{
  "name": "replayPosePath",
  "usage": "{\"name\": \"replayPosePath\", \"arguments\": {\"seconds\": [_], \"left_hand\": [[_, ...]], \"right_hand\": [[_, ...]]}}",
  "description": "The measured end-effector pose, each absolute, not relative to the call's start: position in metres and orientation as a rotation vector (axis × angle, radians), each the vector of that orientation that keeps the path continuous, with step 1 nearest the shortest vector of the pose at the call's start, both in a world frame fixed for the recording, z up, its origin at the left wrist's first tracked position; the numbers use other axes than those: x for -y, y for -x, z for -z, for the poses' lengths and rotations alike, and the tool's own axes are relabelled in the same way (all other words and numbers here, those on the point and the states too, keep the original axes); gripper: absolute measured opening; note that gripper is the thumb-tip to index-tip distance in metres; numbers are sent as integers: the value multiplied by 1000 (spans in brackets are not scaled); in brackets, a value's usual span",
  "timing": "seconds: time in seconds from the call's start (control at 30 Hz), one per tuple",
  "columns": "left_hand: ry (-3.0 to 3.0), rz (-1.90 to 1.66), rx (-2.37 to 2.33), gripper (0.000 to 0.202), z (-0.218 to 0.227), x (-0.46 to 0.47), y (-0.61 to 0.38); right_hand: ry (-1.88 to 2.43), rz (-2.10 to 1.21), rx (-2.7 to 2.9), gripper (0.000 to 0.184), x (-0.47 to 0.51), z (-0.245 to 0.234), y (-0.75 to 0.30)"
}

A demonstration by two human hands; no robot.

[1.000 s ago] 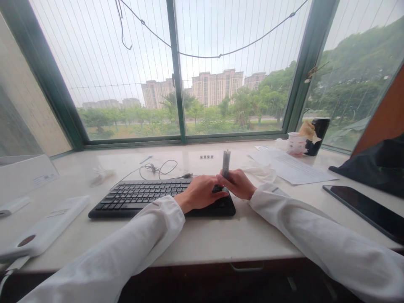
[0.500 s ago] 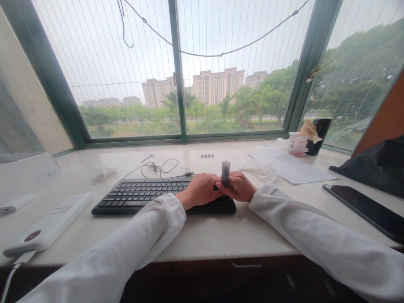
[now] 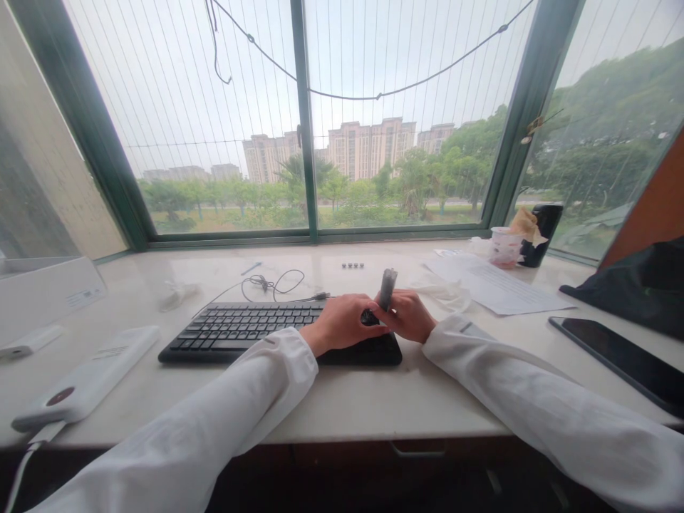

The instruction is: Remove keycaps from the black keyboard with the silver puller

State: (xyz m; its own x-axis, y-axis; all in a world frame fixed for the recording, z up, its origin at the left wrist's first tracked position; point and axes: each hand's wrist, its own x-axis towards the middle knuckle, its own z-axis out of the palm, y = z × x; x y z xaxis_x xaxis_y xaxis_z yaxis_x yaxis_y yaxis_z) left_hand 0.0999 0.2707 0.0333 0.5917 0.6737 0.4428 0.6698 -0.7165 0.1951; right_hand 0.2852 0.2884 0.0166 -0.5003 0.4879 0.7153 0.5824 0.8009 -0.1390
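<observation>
A black keyboard [image 3: 240, 329] lies on the pale window ledge [image 3: 347, 399] in front of me. My left hand [image 3: 342, 324] rests curled over the keyboard's right end, fingers pinched on a small dark piece I cannot make out. My right hand [image 3: 409, 315] grips a slim grey cylindrical tool [image 3: 387, 288] that leans slightly right above the same spot. Both hands touch each other over the keys at the right end. Both arms wear white sleeves.
A white power bank [image 3: 85, 381] and white boxes lie at the left. A thin cable [image 3: 272, 285] coils behind the keyboard, near several small dark parts [image 3: 353, 266]. Papers [image 3: 494, 285], a cup [image 3: 505, 246] and a dark mug stand back right; a black tablet [image 3: 625, 360] lies at right.
The grey tool has dropped lower in my right hand and tilted to the right. Both hands stay together at the keyboard's right end. My view has shifted slightly.
</observation>
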Motion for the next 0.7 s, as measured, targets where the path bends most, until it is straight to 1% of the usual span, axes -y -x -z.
{"name": "replayPosePath", "arguments": {"seconds": [0.2, 0.33, 0.5, 0.7], "left_hand": [[-2790, -760, -1193, 35, -34, -270, -100], [-2781, -746, -1190, 34, -36, -269, -100], [-2780, -720, -1199, 26, -38, -269, -101], [-2714, -745, -1231, 35, -34, -273, -100]], "right_hand": [[817, 17, 2220, 45, -286, -22, -286], [822, -21, 2264, 48, -283, -26, -287], [854, -33, 2377, 51, -283, -29, -286], [937, 5, 2299, 55, -285, -24, -282]]}}
